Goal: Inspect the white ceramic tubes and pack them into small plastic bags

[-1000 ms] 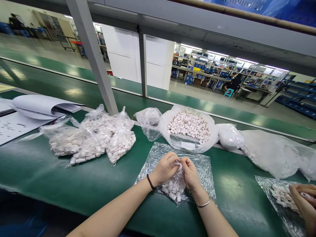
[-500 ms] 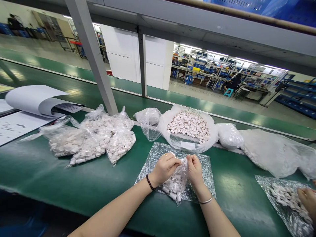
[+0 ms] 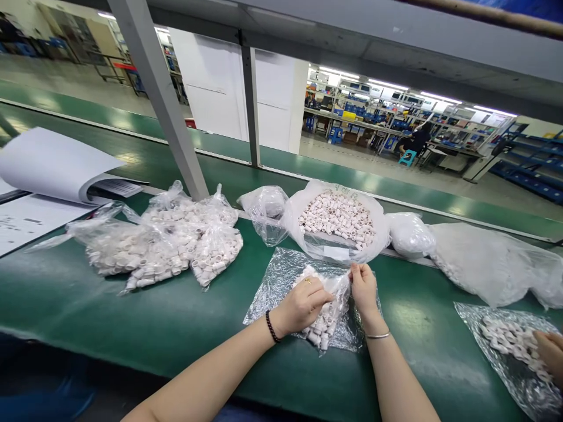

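A clear plastic bag [image 3: 324,329] of short white tube-like pieces lies on a crinkled transparent plastic sheet [image 3: 270,287]. My right hand [image 3: 364,288] pinches the bag's upper edge at its right side. Closed fingers of my left hand [image 3: 307,303] grip the bag's plastic at the left, over the white pieces; the fingertips are partly hidden. Just beyond both hands, a larger open bag [image 3: 382,225] holds many similar white pieces [image 3: 336,217] and carries a pale label.
Several filled bags [image 3: 162,249] lie on the green bench [image 3: 197,328] at left, beside papers [image 3: 48,164]. More bags [image 3: 484,258] line the back right. Another person's hand [image 3: 549,351] touches white pieces on a second sheet. A slanted grey post [image 3: 160,99] rises behind.
My right hand has moved right and slightly up with the bag's edge. My left hand has come lower and slightly right, so the hands are farther apart. The view has shifted a little.
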The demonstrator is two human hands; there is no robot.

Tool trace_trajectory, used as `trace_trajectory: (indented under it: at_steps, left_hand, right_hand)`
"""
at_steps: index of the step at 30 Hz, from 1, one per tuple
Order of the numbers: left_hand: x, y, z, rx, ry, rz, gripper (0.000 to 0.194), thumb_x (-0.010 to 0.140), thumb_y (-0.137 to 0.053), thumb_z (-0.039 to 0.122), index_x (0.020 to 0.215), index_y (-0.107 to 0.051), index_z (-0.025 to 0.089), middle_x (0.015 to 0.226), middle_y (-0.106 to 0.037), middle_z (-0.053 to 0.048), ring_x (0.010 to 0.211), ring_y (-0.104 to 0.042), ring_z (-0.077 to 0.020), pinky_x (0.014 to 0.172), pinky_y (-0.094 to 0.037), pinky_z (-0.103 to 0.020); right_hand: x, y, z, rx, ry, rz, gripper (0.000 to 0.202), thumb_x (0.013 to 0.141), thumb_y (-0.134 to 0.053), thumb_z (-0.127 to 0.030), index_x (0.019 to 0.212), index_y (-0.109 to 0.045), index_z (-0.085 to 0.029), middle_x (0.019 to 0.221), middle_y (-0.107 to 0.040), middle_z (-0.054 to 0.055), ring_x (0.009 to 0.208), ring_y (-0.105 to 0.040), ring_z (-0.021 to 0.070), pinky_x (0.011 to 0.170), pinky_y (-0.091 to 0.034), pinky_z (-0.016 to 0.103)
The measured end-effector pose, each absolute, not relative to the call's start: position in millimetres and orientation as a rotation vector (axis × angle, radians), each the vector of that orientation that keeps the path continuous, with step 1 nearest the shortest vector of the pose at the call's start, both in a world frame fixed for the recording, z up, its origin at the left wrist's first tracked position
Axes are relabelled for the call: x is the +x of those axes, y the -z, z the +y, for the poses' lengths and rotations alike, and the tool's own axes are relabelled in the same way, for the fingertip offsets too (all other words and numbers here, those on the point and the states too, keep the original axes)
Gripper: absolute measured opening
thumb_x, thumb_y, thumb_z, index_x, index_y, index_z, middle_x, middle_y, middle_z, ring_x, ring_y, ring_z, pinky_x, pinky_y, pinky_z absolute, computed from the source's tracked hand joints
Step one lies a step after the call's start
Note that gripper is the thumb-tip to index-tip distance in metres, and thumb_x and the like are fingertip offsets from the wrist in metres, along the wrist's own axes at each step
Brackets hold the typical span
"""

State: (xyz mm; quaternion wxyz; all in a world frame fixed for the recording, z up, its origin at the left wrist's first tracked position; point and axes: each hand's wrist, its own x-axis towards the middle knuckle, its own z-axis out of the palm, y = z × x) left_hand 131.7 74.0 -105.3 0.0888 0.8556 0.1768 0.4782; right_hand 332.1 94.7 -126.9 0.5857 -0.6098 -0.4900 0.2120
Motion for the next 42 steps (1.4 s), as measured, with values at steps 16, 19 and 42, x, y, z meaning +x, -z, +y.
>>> trace_trajectory:
  at_steps: [16,19,42]
  left_hand:
    - [137,106,72,2.408,-1.551,0.448,0.009,0.09,-0.053,0.014,0.095,-0.056,0.022,0.064,-0.057,0.002,0.06,-0.052,-0.0127,0.061,-0.043,-0.025]
    - [139,105,70,2.412,-1.683,0.49,0.023,0.09,-0.058,0.018,0.113,-0.053,0.022,0.07,-0.063,0.002,0.06,-0.057,-0.0123,0.059,-0.046,-0.024]
    - [130,102,80,2.028,-1.633,0.502,0.034,0.089,-0.061,0.038,0.12,-0.063,0.022,0.089,-0.069,-0.006,0.082,-0.062,-0.0179,0.076,-0.053,-0.034]
  right_hand:
    - [327,121,86,-1.469,-0.377,-1.062,0.045,0.089,-0.047,-0.06,0.066,-0.044,-0.021,0.057,-0.049,-0.004,0.056,-0.046,0.0119,0.06,-0.038,0.028]
    - [312,110,68,-1.279,-0.166,-1.202,0.03,0.095,-0.047,-0.043,0.076,-0.05,-0.021,0.064,-0.052,-0.003,0.061,-0.051,0.0125,0.063,-0.041,0.028]
    - [277,128,51,-1.059,-0.146,-1.762,0.037,0.095,-0.044,-0.031,0.131,-0.046,-0.023,0.116,-0.065,0.012,0.106,-0.064,0.0234,0.09,-0.053,0.042]
